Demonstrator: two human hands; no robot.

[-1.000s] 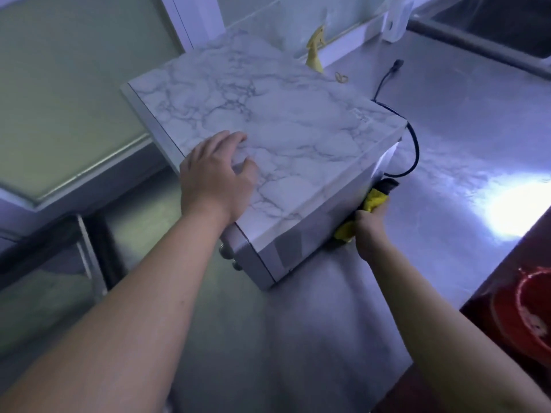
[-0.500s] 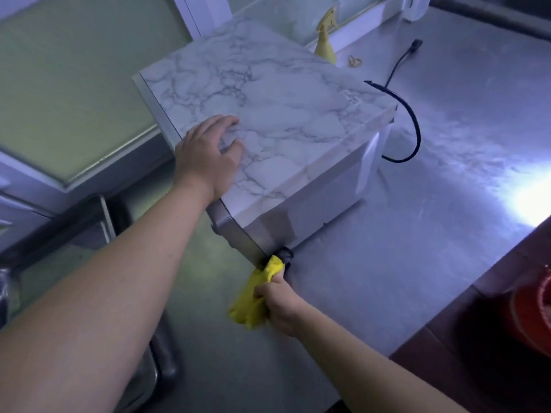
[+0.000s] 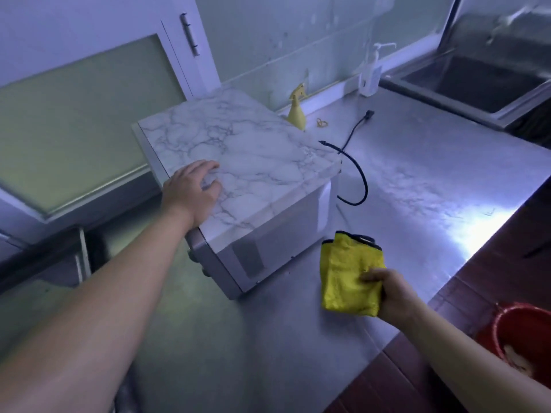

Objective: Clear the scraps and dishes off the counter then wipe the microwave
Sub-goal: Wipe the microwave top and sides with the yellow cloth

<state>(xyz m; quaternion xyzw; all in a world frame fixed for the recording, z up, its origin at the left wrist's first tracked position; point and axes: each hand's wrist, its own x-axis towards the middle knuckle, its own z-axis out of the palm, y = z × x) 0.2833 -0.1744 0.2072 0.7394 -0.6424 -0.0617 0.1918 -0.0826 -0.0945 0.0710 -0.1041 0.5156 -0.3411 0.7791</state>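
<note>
Head view: the left hand (image 3: 193, 193) is lying flat, bracing the marble-topped grey microwave (image 3: 238, 174); the right hand (image 3: 393, 296) is gripping a folded yellow cloth (image 3: 347, 281), likely needing another wiping pass.

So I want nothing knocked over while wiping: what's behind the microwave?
Behind the microwave, a yellow spray bottle stands against the wall; only its upper part shows. A black power cord trails out, unplugged, beside it. The microwave hides whatever else is behind.
</note>
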